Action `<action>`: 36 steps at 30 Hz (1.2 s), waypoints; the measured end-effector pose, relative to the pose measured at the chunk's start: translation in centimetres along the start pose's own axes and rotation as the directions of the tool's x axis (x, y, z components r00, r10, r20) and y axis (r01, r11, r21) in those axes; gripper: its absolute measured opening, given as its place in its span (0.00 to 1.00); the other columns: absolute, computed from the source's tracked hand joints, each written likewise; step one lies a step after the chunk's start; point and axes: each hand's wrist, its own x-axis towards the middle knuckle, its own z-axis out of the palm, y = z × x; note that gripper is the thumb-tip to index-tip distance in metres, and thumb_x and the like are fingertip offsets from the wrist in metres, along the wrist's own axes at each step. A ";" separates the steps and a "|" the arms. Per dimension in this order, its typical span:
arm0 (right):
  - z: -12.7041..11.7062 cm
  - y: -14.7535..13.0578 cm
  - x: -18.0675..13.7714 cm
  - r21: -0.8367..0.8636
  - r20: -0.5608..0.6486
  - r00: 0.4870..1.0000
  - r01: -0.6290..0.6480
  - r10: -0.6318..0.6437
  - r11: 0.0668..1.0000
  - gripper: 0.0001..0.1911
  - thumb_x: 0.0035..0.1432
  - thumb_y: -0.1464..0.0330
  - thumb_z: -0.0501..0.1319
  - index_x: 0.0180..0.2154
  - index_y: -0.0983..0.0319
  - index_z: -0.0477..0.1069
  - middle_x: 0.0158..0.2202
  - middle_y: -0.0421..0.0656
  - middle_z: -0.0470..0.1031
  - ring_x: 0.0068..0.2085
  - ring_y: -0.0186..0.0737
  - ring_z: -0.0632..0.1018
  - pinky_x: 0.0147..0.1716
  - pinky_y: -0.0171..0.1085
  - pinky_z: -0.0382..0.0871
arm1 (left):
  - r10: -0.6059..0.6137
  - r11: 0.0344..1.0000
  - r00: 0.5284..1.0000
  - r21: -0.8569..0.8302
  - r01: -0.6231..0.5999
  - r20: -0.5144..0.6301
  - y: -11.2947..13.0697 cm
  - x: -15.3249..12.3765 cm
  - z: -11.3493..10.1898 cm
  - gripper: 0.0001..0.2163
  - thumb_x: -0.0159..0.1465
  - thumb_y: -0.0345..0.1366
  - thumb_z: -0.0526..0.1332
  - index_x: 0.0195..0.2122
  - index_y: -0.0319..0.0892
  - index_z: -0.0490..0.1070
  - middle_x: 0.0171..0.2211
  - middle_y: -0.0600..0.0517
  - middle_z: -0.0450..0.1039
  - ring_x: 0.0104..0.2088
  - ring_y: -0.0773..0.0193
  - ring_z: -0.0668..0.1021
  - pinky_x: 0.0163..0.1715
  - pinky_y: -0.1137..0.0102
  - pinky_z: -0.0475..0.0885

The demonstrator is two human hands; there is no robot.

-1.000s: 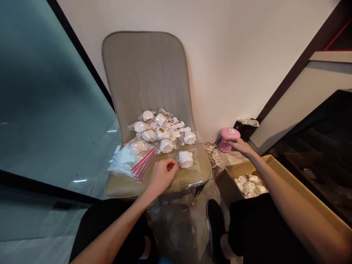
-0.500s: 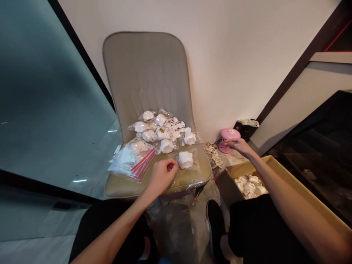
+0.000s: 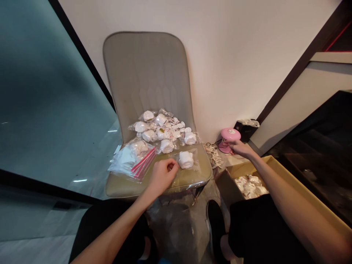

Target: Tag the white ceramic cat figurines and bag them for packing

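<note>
Over the front of the chair seat, my left hand (image 3: 164, 174) is closed in a pinch at the left edge of a clear plastic bag (image 3: 195, 157). Inside that bag sits a white rounded item (image 3: 186, 160). My right hand (image 3: 242, 148) reaches out past the seat, its index finger extended against a pink mushroom-shaped device (image 3: 230, 134) on the floor. Nothing shows in its grasp. Left of my left hand lies a stack of clear bags with red strips (image 3: 143, 161). Behind, several bagged white items (image 3: 167, 146) and loose white discs (image 3: 172, 126) are heaped.
The chair (image 3: 145, 66) stands against a white wall (image 3: 225, 55), beside a glass panel (image 3: 49, 91). At my right, an open cardboard box (image 3: 277, 170) holds more bagged white items. White scraps (image 3: 216, 156) and a black box (image 3: 246, 128) are on the floor.
My right hand has shifted very slightly at the pink device. My left hand and the things on the chair look the same.
</note>
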 end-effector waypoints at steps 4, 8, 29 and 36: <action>0.1 -0.5 -0.2 -0.023 -0.049 0.999 0.016 -0.017 1.000 0.15 0.51 0.70 0.64 0.42 0.65 0.78 0.34 0.49 0.81 0.23 0.32 0.73 0.22 0.30 0.68 | -0.002 1.000 1.000 -0.006 0.002 0.003 0.1 0.0 0.0 0.11 0.62 0.37 0.57 0.27 0.41 0.76 0.24 0.53 0.75 0.25 0.65 0.73 0.27 0.72 0.59; -0.2 -0.6 -0.2 -0.103 -0.075 0.995 0.062 -0.070 0.993 0.09 0.49 0.70 0.64 0.34 0.65 0.80 0.31 0.47 0.80 0.29 0.35 0.75 0.27 0.31 0.70 | -0.007 1.000 1.000 -0.008 0.007 0.002 0.0 0.0 0.1 0.11 0.62 0.37 0.57 0.27 0.41 0.76 0.24 0.53 0.75 0.25 0.66 0.73 0.27 0.72 0.59; -0.6 1.5 1.4 0.119 0.079 0.997 -0.020 0.010 0.993 0.10 0.49 0.78 0.62 0.35 0.66 0.76 0.37 0.52 0.82 0.37 0.41 0.82 0.38 0.35 0.78 | -0.005 1.000 1.000 0.006 0.005 0.014 0.4 0.0 -0.2 0.10 0.62 0.36 0.57 0.27 0.40 0.76 0.23 0.54 0.74 0.25 0.67 0.72 0.27 0.72 0.58; -0.5 1.2 1.1 0.101 0.096 0.994 0.049 -0.058 0.994 0.12 0.56 0.59 0.66 0.33 0.63 0.75 0.33 0.50 0.81 0.33 0.42 0.80 0.33 0.37 0.75 | -0.007 1.000 1.000 0.004 0.007 0.014 0.1 0.0 0.0 0.10 0.62 0.36 0.57 0.27 0.41 0.76 0.24 0.54 0.75 0.25 0.67 0.72 0.27 0.72 0.57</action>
